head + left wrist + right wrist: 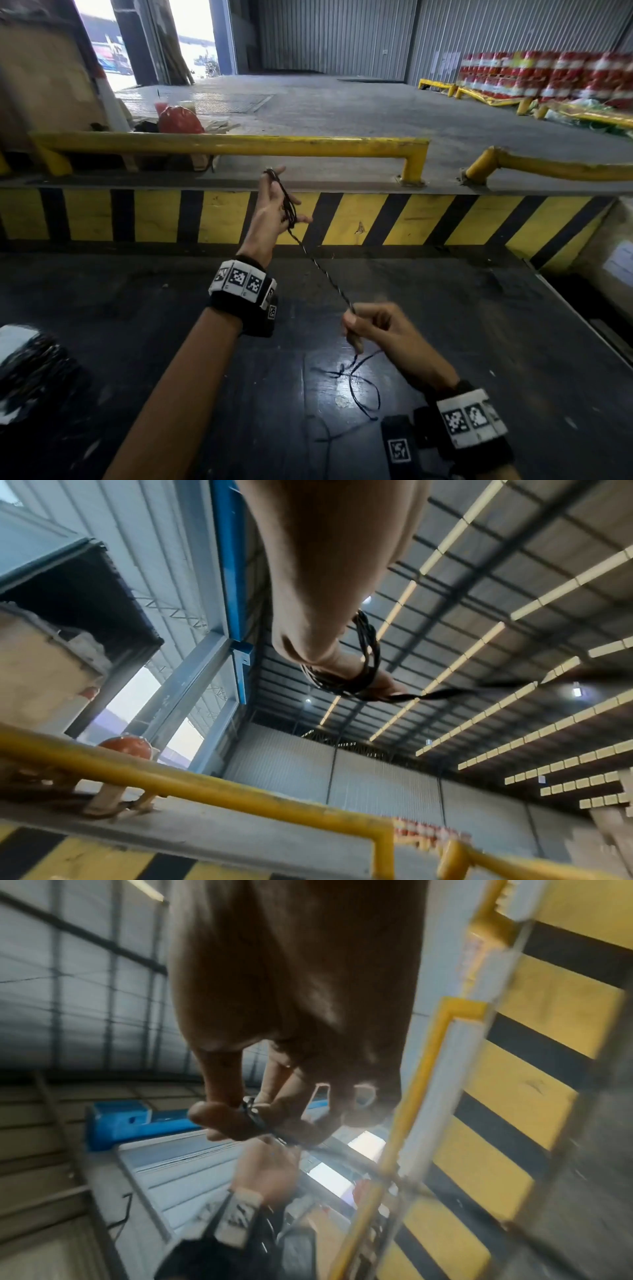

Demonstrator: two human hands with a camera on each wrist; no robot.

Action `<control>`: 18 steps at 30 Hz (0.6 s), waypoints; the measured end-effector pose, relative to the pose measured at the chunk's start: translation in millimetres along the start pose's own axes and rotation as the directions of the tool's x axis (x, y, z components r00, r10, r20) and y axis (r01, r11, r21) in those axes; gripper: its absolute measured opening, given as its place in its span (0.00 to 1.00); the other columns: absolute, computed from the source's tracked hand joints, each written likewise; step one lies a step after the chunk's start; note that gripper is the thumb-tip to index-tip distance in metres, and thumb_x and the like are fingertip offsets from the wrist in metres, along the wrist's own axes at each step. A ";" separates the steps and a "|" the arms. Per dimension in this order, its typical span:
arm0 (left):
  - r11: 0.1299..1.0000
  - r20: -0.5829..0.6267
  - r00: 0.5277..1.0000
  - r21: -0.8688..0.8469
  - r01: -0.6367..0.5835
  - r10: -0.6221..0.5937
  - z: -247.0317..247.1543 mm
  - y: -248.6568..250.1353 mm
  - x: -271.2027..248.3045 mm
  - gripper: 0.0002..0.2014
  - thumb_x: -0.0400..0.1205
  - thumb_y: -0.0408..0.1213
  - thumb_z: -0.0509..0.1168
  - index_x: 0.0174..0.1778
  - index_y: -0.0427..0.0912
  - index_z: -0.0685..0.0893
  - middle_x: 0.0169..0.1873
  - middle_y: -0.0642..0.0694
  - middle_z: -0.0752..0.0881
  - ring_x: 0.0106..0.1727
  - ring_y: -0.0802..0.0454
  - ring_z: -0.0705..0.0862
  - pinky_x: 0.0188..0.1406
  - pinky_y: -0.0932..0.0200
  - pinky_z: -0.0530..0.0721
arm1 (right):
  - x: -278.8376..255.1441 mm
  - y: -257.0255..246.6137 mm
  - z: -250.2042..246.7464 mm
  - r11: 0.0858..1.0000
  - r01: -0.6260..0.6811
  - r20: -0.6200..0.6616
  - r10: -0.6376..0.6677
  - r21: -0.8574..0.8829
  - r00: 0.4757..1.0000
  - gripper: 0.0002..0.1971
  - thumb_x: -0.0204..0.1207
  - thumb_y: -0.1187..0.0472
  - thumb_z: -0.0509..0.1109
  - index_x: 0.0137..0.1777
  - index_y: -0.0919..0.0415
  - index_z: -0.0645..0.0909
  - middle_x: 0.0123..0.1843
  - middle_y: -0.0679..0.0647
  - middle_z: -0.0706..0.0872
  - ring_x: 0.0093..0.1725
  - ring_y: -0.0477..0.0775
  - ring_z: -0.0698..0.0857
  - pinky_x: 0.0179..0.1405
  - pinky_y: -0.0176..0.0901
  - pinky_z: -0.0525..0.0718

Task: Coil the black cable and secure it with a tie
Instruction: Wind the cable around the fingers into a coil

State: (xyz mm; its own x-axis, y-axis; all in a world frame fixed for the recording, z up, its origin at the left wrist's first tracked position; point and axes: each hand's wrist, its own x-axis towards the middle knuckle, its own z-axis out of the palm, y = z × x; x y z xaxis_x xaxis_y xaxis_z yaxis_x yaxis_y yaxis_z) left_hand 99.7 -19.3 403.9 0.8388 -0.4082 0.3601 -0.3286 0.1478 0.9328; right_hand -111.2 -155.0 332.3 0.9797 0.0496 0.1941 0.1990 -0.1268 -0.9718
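The dark bench (171, 342) lies under both hands. Beyond them, the black-and-yellow striped kerb (376, 219) runs across the view, with the yellow guard rail (239, 144) above it. Stacked red containers (548, 75) stand well apart to the right of the right hand, against the corrugated wall. A red bag (180, 120) sits beyond the rail, to the left of the left hand.

Left hand (270, 212): raised above the bench, fingers spread and largely straight. Several turns of the black cable (289, 205) are wound round it, from the fingertips (274, 171) down to the thumb side. The left wrist view confirms a bundle of loops (363, 653) looped over one digit. The grip here is open-fingered, carrying the coil as a former rather than clenching it.

Right hand (380, 329): lower and nearer the person, fingers curled. Thumb and forefinger pinch the cable, which runs taut and twisted from the left-hand coil down to this grip. The right wrist view shows the strand (255, 1115) clamped between thumb and fingers.

Below the right hand, the loose remainder of the cable (359, 387) trails in slack loops on the bench, between the two forearms.

A tracking wristband (245, 284) is worn on each wrist.
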 end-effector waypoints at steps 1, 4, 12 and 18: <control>0.996 0.029 1.000 0.087 0.000 -0.003 1.1 -8.2 -2.9 0.19 0.92 0.45 0.44 0.79 0.52 0.65 0.54 0.33 0.80 0.46 0.33 0.89 0.52 0.45 0.91 | -1.3 -15.8 -5.5 0.998 0.017 -0.023 -0.018 -0.055 1.000 0.11 0.82 0.56 0.67 0.45 0.63 0.86 0.33 0.51 0.84 0.32 0.42 0.80 0.38 0.32 0.79; 0.959 0.168 0.985 0.284 -0.006 -0.044 8.5 -28.7 -20.8 0.17 0.92 0.47 0.46 0.77 0.57 0.67 0.54 0.33 0.81 0.44 0.34 0.90 0.55 0.33 0.89 | 2.1 -60.0 -24.6 0.973 0.049 -0.099 -0.074 -0.227 0.992 0.14 0.79 0.52 0.66 0.54 0.59 0.88 0.37 0.50 0.87 0.35 0.45 0.85 0.34 0.34 0.84; 0.978 0.540 0.831 0.208 0.016 -0.129 43.5 -25.7 -90.1 0.18 0.90 0.53 0.45 0.76 0.64 0.69 0.54 0.40 0.85 0.43 0.40 0.93 0.58 0.47 0.87 | 72.2 -95.2 -75.2 0.706 0.085 -0.232 -0.342 -0.703 0.911 0.18 0.90 0.55 0.61 0.40 0.56 0.86 0.30 0.64 0.80 0.28 0.60 0.73 0.31 0.46 0.68; 0.984 0.579 0.813 -0.106 0.146 -0.058 47.8 15.6 -101.6 0.20 0.89 0.52 0.46 0.77 0.59 0.69 0.48 0.35 0.86 0.37 0.38 0.90 0.45 0.47 0.90 | 91.9 -36.0 -73.9 0.852 -0.001 -0.258 -0.157 -0.523 0.953 0.21 0.87 0.46 0.62 0.36 0.56 0.83 0.33 0.56 0.79 0.34 0.49 0.77 0.38 0.48 0.74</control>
State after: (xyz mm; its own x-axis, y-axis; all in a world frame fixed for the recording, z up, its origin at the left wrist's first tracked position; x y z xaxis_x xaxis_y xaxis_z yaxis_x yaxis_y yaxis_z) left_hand -11.4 -18.5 381.4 0.4496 -0.8624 0.2326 -0.1546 0.1814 0.9712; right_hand -26.6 -219.1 395.1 0.9087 -0.1882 0.3725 0.1811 -0.6263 -0.7582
